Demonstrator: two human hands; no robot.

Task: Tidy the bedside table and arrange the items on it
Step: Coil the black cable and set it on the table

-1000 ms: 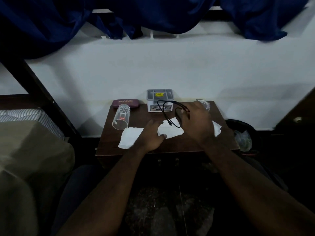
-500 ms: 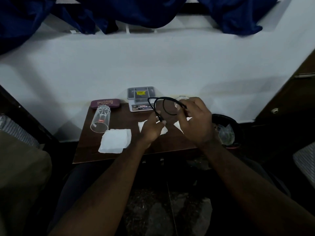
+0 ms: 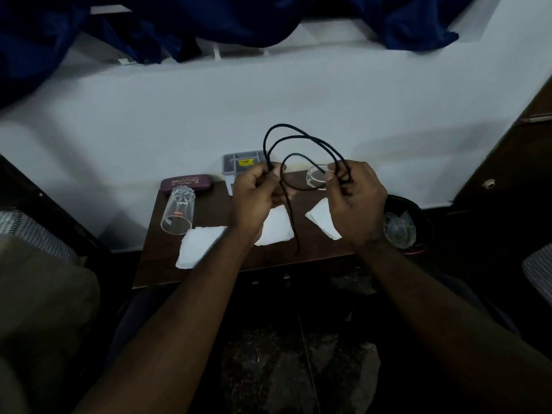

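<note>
At the centre of the frame, behind your hands, the surface [image 3: 209, 201] carries a maroon glasses case [image 3: 185, 183], a clear tumbler [image 3: 177, 212] lying on its side, a grey box [image 3: 239, 162] by the wall and white tissues [image 3: 200, 246]. A bin [image 3: 415, 216] stands just right of it. Your left hand [image 3: 257, 195] and right hand [image 3: 355, 201] each pinch the black cable [image 3: 301, 138], which is looped above the surface with one end dangling between them. Your hands cover part of the box and the middle tissue. A glass dish [image 3: 316, 176] behind your right thumb is hard to make out. Three tissues, one tumbler, one case, one cable.
</note>
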